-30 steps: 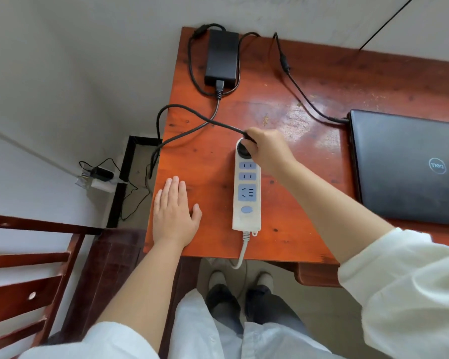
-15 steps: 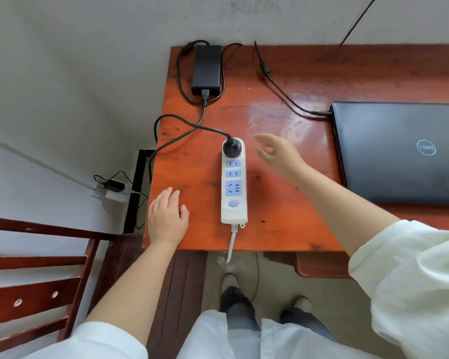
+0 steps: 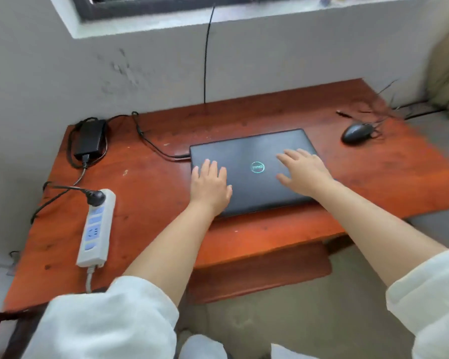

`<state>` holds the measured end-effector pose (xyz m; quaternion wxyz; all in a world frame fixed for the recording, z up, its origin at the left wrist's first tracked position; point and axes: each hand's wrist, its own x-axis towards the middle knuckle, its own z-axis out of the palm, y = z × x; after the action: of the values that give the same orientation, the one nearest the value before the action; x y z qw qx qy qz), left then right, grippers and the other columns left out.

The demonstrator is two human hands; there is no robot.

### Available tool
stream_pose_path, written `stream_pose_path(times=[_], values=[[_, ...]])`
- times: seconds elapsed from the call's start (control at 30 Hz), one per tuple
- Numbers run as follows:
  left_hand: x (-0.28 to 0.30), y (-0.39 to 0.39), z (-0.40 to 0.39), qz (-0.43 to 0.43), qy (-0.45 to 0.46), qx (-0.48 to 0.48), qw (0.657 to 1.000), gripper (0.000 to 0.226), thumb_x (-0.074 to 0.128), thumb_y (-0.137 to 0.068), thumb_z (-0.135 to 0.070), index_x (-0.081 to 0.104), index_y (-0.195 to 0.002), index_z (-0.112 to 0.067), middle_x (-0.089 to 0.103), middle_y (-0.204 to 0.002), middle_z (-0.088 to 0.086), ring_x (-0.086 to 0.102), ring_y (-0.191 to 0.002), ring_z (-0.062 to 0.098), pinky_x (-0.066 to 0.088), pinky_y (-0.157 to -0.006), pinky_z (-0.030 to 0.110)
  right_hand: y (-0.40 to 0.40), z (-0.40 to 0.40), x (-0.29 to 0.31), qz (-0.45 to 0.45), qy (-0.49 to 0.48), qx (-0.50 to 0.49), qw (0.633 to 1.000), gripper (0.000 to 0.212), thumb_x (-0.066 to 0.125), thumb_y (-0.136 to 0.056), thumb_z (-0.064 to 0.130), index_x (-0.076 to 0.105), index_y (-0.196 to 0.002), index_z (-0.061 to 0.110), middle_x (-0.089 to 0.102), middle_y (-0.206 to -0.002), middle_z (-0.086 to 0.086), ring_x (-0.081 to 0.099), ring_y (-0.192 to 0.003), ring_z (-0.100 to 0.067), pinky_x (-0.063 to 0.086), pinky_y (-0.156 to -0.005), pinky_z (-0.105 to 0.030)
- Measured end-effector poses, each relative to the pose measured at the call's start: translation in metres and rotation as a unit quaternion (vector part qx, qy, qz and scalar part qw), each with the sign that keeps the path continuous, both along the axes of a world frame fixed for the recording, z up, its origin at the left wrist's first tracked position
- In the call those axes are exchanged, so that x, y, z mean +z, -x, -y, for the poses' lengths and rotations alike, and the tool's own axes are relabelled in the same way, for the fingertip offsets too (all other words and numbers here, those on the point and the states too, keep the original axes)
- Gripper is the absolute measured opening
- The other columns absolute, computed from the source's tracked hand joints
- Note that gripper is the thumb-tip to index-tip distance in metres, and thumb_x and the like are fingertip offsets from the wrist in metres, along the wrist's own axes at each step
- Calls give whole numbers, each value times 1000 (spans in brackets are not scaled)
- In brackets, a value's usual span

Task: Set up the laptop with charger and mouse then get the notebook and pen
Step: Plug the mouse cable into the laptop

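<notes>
Both hands flat, fingers spread, gripping nothing: left hand (image 3: pixel 210 186) and right hand (image 3: pixel 304 172) rest on the closed laptop (image 3: pixel 252 151) lid (logo between them). Mouse (image 3: pixel 357 133) sits well right of the right fingertips.

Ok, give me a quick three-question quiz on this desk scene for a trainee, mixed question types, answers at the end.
1. True or false: the laptop lid is open.
2. Multiple choice: where is the mouse? A) on the laptop B) on the desk right of the laptop C) in the right hand
3. Fill in: the charger brick's black plug sits in the white ____.

Key
1. False: the lid is shut, with the left hand and right hand flat on it.
2. B
3. power strip
</notes>
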<state>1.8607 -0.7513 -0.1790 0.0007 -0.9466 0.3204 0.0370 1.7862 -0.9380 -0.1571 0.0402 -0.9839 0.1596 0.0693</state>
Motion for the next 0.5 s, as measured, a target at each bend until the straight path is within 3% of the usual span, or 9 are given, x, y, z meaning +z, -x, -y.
stream_pose_path(times=[0.2,0.4,0.5], values=[[37,23,161,30,14,-81,996,53,36,-98,-35,25,-143,-9,17,-156,12,8,-145,27,12,-117,42,51,117,29,58,11,-97,994,55,42,-93,37,27,-143,18,25,-154,-5,20,-142,-26,21,-115,-46],[43,8,286,35,41,-117,992,52,37,-97,-36,27,-141,-11,18,-156,10,10,-145,25,16,-116,40,56,227,32,90,4,-140,986,45,47,-91,32,42,-132,13,46,-139,-6,38,-129,-26,34,-104,-39],[31,-14,335,19,35,-115,993,51,37,-97,-36,29,-140,-10,20,-155,10,11,-144,24,18,-115,40,42,283,26,67,-4,-157,985,44,47,-91,30,44,-131,12,47,-139,-7,39,-130,-26,34,-107,-38]])
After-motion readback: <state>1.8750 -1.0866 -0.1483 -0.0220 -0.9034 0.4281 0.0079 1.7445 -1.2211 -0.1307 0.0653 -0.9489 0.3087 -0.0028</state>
